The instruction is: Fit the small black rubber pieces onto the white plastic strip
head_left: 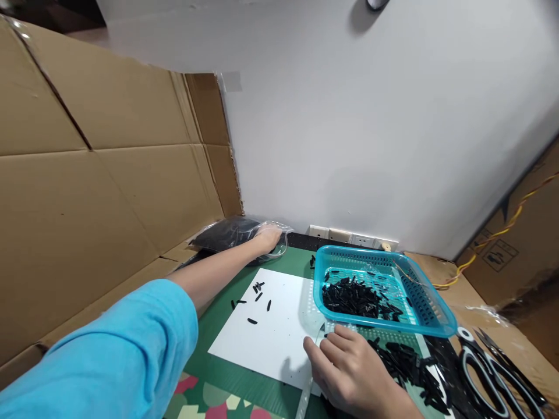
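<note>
My left hand (268, 237) reaches to the back, at the mouth of a clear plastic bag (227, 233) full of dark pieces; its fingers are partly hidden by the plastic. In the lower right, my right hand (343, 364) is closed with its fingers curled, above the right edge of a white sheet (271, 331). A thin clear strip (304, 398) runs down beside it; what the fingers hold is hidden. Several small black pieces (252, 321) lie on the sheet. A blue basket (384, 323) holds a heap of black pieces (356, 298).
More black pieces (408, 364) lie in front of the basket. Scissors (480, 372) and dark tweezers (510, 364) are at the right. Cardboard (131, 174) stands on the left, sockets (340, 235) line the wall, and a yellow-red cable (515, 218) hangs at the right.
</note>
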